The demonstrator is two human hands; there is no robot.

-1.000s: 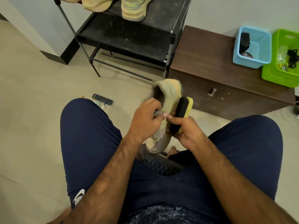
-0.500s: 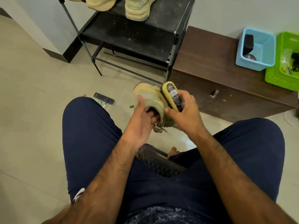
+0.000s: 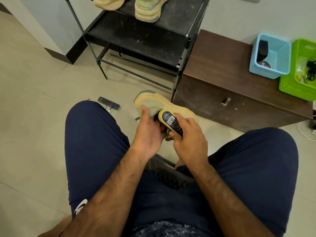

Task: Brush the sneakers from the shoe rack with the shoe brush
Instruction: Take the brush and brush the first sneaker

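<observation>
Far left on the floor tiles there's a black remote (image 3: 108, 103), just off my left knee. Behind it is the black shoe rack (image 3: 145, 36), with a tan sneaker (image 3: 107, 3) and a greenish sneaker (image 3: 147, 11) sitting on the top shelf, both cut off by the frame edge.

Down in the middle, my left hand (image 3: 148, 132) has the sneaker being cleaned (image 3: 159, 101), held up in the air between my knees and in front of the rack's right leg. The thumb is pressed against the shoe's side and the fingers wrap underneath, mostly hidden. The shoe brush (image 3: 168, 118) is right on the shoe, yellow back with the barcode label facing up and dark bristles down against the upper. My right hand (image 3: 189, 141) grips the brush, fingers curled over its back and thumb on the near edge.

To the right is a low brown cabinet (image 3: 239, 69) with a blue basket (image 3: 273, 71) on top and a green basket (image 3: 290, 86) touching it.
</observation>
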